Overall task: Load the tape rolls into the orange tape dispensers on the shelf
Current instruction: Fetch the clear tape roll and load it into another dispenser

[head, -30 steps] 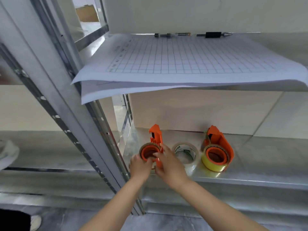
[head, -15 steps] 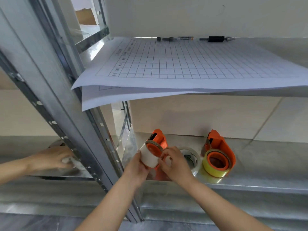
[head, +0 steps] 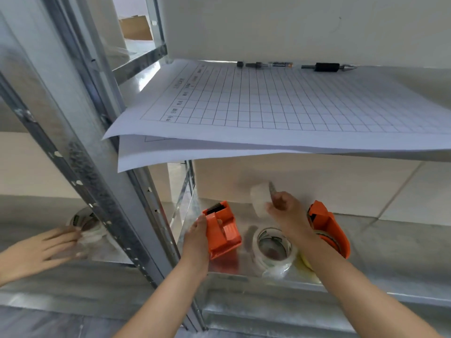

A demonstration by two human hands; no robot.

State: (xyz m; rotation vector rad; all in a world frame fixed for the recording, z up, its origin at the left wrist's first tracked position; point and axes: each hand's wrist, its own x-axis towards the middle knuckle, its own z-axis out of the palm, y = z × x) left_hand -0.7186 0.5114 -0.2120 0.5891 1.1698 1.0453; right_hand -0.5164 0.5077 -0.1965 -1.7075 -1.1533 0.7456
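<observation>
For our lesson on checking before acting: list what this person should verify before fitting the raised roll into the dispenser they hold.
1. Left hand steadies the empty dispenser: ok.
2. Right hand grips the white roll: ok, though blurred.
3. Dispenser's hub is free: ok.
4. Roll's loose end faces the cutter: cannot tell.
5. Spare roll lies clear of the path: ok.

Colours, shelf view
Two orange dispensers (head: pixel 223 231) (head: pixel 329 228); clear tape roll (head: pixel 273 247) with green print; white roll (head: pixel 260 200); white paper (head: pixel 268 106), black grid; grey metal shelf (head: pixel 390 272).
</observation>
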